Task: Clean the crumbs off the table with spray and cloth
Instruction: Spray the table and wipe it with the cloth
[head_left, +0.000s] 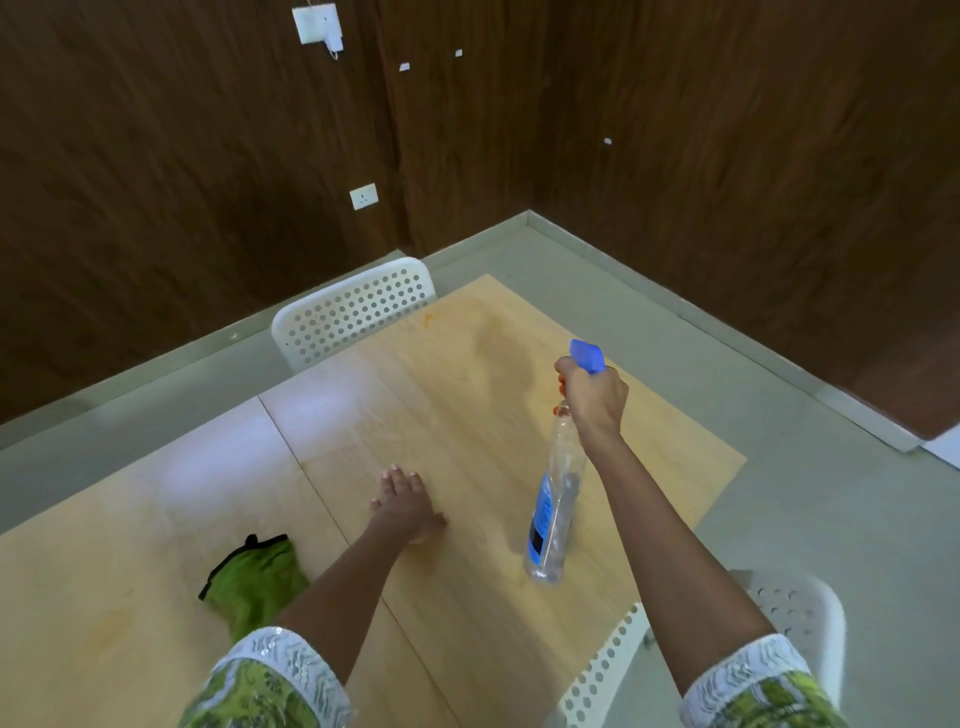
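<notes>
My right hand (595, 397) grips the neck and trigger of a clear spray bottle (555, 514) with a blue head and a blue label, held above the light wooden table (156, 623) with its base close to the surface. My left hand (408, 504) rests flat on the table with fingers straight. A green cloth (254, 584) with black trim lies bunched on the table to the left of my left forearm. Faint orange crumbs (431, 319) and a dark damp patch (504, 353) show near the far corner of the table.
A white perforated chair (353, 312) stands against the table's far edge. A second white perforated chair (800, 623) stands at the near right, under my right arm. Grey floor runs round the table, closed in by brown wooden walls.
</notes>
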